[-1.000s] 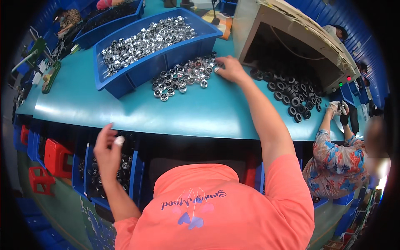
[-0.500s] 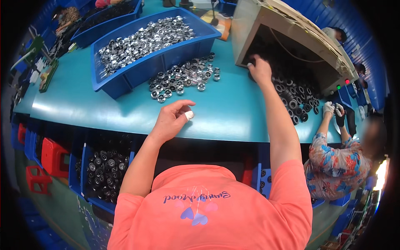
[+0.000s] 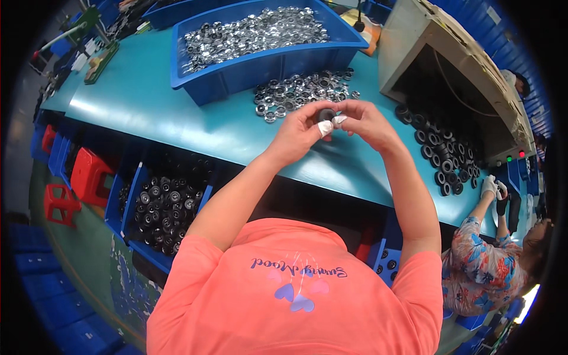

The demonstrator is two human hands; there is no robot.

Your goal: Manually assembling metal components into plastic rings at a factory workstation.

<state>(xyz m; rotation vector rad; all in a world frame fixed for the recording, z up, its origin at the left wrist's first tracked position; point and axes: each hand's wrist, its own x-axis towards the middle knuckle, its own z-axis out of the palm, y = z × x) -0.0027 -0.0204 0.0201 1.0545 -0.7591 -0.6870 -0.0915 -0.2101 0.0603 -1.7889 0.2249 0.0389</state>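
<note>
In front of my chest, above the teal table, my two hands meet around a small black ring (image 3: pixel 326 115). My left hand (image 3: pixel 296 133) pinches it from the left, its thumb wrapped in white. From the other side my right hand (image 3: pixel 370 125) grips it too, with white on its thumb tip. Whether another part sits inside the ring is hidden by the fingers. Just beyond lies a heap of shiny clear-and-silver wheel hubs (image 3: pixel 284 94). Many black rings (image 3: pixel 447 155) are spread to the right, below the mouth of a cream-coloured box (image 3: pixel 408 38).
A large blue tub (image 3: pixel 266 70) full of shiny hubs stands at the back. Below the table edge, a blue bin (image 3: pixel 133 198) holds black wheels, near red stools (image 3: pixel 89 176). On the right a co-worker's gloved hands (image 3: pixel 496 188) work at the table (image 3: pixel 148 115).
My right hand has come back from the box's mouth to the middle with a black ring. My left hand has moved up to meet it. The view has shifted.
</note>
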